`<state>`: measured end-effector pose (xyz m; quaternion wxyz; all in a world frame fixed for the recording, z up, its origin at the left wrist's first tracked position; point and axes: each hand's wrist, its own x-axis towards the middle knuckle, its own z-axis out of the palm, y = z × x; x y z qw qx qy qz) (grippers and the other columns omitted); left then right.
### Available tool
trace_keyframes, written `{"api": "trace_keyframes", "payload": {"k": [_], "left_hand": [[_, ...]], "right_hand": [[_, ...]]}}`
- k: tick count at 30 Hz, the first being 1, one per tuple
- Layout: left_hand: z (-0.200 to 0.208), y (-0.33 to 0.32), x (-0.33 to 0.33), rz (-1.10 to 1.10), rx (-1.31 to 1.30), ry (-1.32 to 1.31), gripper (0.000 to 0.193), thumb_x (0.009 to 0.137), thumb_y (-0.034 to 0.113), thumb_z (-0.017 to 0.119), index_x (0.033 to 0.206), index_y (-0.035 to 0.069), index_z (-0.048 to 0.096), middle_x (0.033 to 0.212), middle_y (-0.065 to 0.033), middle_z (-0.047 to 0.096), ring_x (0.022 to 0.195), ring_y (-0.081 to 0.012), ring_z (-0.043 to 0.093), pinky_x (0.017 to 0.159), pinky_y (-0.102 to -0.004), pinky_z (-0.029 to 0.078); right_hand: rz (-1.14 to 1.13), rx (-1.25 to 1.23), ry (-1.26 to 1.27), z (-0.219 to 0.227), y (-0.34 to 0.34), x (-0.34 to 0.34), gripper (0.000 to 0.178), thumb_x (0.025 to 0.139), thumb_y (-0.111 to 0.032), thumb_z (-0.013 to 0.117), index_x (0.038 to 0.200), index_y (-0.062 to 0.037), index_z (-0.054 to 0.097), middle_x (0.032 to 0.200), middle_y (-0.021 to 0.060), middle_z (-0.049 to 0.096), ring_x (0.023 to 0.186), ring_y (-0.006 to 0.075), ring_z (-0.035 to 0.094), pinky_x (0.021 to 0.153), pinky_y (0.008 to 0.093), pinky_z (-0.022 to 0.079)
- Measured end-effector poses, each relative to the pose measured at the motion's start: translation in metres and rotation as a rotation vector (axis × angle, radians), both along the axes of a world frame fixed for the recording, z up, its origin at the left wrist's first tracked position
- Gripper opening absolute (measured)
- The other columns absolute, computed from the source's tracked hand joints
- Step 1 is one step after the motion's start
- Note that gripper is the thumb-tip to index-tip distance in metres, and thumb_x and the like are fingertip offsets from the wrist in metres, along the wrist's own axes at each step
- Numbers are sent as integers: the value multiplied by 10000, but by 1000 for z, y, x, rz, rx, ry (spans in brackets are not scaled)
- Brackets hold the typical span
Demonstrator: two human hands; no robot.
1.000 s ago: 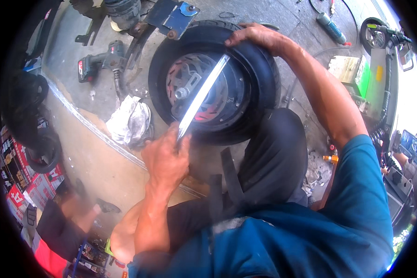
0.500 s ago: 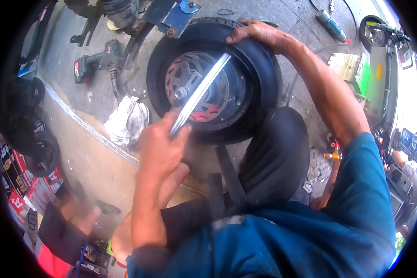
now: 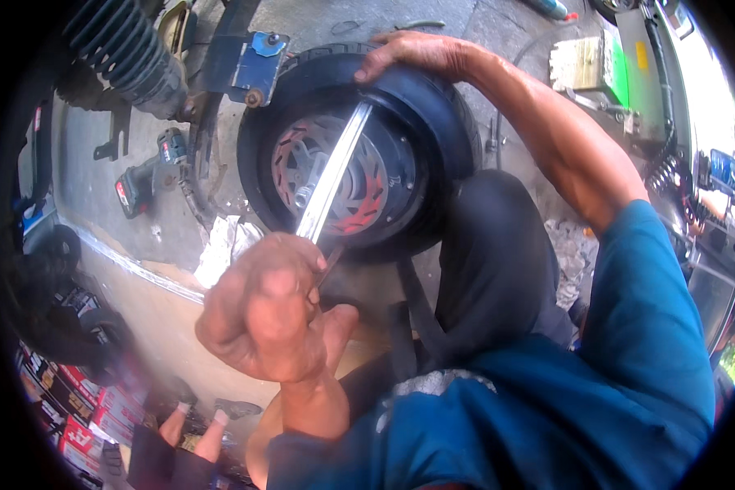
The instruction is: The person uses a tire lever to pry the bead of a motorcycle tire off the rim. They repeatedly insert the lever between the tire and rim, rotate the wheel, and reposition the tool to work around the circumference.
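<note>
In front of me lies a wheel with a black tyre point(image 3: 437, 135) and a slotted, partly red brake disc point(image 3: 284, 155) around its hub. My left hand point(image 3: 265, 314) is closed around a long shiny tyre lever point(image 3: 335, 175). The lever slants across the disc, and its far end meets the tyre near the inner edge; whether the tip is under the bead I cannot tell. My right hand point(image 3: 412, 53) grips the tyre's far side, thumb on the sidewall and fingers over the tread. My dark-trousered knee point(image 3: 498, 245) is against the wheel's right side.
A cordless impact wrench point(image 3: 170, 151) and a white rag point(image 3: 227, 243) lie to the left. A ribbed dark part point(image 3: 126, 61) and a blue bracket point(image 3: 257, 73) overhang the far left. A green-sided box point(image 3: 615, 73) stands at right. Another person's legs point(image 3: 171, 437) show lower left beside red-and-white boxes point(image 3: 118, 412).
My left hand has come closer to the camera, and the lever stands at a steeper angle. My right hand keeps its hold on the tyre. The whole view has shifted.
</note>
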<state>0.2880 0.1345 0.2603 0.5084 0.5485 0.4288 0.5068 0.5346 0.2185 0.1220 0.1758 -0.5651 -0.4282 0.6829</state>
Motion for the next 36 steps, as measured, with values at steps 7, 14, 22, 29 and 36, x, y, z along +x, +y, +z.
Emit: {"api": "trace_keyframes", "payload": {"k": [7, 14, 22, 29, 36], "left_hand": [[36, 33, 49, -96, 75, 227, 257, 899, 102, 596, 704, -66, 606, 474, -34, 428, 391, -82, 383, 425, -259, 370], [26, 119, 129, -122, 1357, 737, 286, 848, 194, 625, 739, -68, 653, 574, -45, 591, 480, -88, 496, 443, -305, 371], [-5, 170, 164, -100, 1225, 338, 324, 841, 155, 670, 583, 39, 512, 515, -110, 532, 449, -294, 522, 447, -362, 401], [8, 198, 96, -419, 1689, 945, 269, 809, 167, 697, 615, 83, 531, 542, -40, 532, 407, -167, 480, 396, -302, 378], [12, 132, -7, -722, 905, 1619, 297, 855, 319, 658, 707, 62, 646, 678, -130, 646, 620, -265, 655, 542, -366, 508]], "right_hand": [[-106, -42, -16, -12, -3, 7, 513, 689, -426, 788, 1096, -123, 715, 1080, 84, 681, 960, 195, 644, 867, 331, 507], [24, 80, -62, -18, 0, -11, 469, 682, -364, 762, 1090, -135, 730, 1077, 95, 690, 1031, 214, 620, 905, 360, 483], [41, -49, 182, -45, 28, 5, 511, 724, -316, 761, 1134, -24, 668, 1079, 133, 674, 1024, 191, 618, 912, 321, 477], [31, -30, 36, -29, 18, 7, 820, 673, -335, 783, 1349, 19, 482, 1191, 176, 619, 1072, 249, 606, 942, 337, 475], [33, -34, 27, -49, 21, 5, 861, 645, -319, 773, 1355, 50, 457, 1214, 211, 600, 1100, 264, 594, 985, 348, 454]]}}
